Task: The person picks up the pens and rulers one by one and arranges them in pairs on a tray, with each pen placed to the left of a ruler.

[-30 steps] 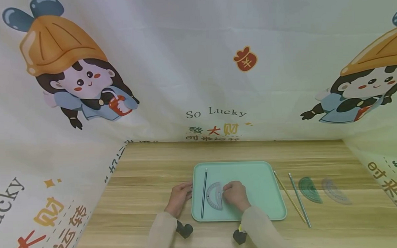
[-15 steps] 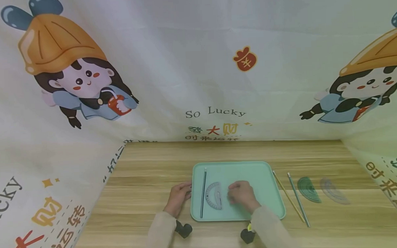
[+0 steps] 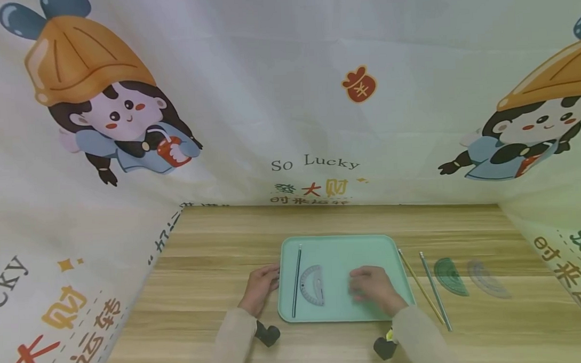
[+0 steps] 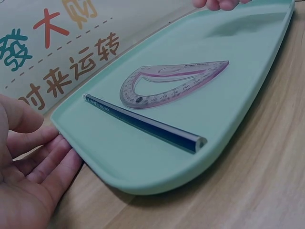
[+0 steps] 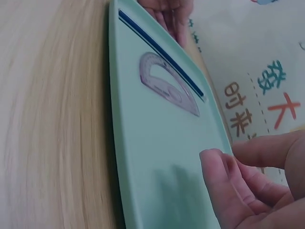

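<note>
A mint-green tray (image 3: 336, 249) lies on the wooden table. On its left part rest a dark blue pencil (image 3: 297, 280) and, just to the right of it, a clear purplish protractor (image 4: 205, 78), flat side facing right. My left hand (image 3: 259, 290) is at the tray's left edge, fingers extended against the rim and thumb apart, as the left wrist view shows. Over the right half of the tray hovers my right hand (image 3: 377, 289), its fingers loosely bent with nothing between them; its shadow falls on the tray in the right wrist view.
Right of the tray lie a yellow pencil (image 3: 422, 287) and a grey-green pencil (image 3: 436, 292), side by side. Beyond them are a green protractor (image 3: 450, 278) and a clear protractor (image 3: 487, 279). A printed cloth (image 3: 250, 124) walls the table's back and sides.
My right hand has moved right, off the purplish protractor and across the tray. The protractor stays beside the dark blue pencil. My left hand has kept its place at the tray's edge.
</note>
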The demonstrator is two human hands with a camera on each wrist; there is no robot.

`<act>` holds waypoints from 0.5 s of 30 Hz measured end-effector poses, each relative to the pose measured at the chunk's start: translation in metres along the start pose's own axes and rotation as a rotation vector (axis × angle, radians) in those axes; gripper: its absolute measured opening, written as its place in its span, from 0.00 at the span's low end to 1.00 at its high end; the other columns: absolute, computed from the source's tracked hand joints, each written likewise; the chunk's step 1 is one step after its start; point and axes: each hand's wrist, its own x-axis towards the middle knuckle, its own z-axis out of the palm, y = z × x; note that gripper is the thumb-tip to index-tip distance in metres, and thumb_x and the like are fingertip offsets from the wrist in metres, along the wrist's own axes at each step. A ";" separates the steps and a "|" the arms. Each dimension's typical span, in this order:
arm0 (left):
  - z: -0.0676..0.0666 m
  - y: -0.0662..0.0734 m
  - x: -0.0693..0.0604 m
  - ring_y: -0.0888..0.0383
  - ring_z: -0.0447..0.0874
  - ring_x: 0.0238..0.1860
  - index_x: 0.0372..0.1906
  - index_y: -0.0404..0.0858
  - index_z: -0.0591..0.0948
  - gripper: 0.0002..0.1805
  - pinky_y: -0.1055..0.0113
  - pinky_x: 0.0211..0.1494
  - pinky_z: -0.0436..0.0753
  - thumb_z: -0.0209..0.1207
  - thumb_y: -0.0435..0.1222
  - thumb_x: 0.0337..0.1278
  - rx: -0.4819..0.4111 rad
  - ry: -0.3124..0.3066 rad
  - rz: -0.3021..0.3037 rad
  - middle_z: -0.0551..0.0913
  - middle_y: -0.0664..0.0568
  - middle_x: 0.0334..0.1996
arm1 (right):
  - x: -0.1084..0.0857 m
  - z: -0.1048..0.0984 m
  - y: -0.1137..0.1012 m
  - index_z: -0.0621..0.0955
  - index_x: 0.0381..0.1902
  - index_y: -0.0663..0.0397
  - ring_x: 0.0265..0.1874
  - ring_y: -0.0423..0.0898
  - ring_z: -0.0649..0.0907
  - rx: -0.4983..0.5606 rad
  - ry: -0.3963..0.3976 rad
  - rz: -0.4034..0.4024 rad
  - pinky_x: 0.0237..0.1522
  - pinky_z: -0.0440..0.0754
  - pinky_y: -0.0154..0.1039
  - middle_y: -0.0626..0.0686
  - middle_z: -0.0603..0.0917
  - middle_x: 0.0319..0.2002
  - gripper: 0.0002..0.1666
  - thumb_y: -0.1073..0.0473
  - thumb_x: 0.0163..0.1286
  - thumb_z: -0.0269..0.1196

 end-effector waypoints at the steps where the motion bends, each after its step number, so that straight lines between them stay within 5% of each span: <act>1: 0.000 0.000 0.000 0.43 0.78 0.58 0.59 0.26 0.73 0.20 0.64 0.60 0.82 0.47 0.33 0.68 0.000 0.001 0.000 0.73 0.32 0.60 | -0.001 -0.002 0.001 0.77 0.47 0.72 0.34 0.47 0.84 0.016 0.010 0.010 0.36 0.90 0.39 0.61 0.83 0.37 0.18 0.68 0.60 0.58; 15: 0.000 0.000 0.002 0.45 0.79 0.57 0.58 0.27 0.74 0.19 0.64 0.60 0.83 0.47 0.32 0.68 0.012 0.005 -0.008 0.74 0.33 0.59 | -0.010 -0.046 0.018 0.71 0.56 0.74 0.42 0.47 0.84 0.079 -0.004 0.024 0.46 0.89 0.40 0.66 0.78 0.51 0.24 0.64 0.66 0.58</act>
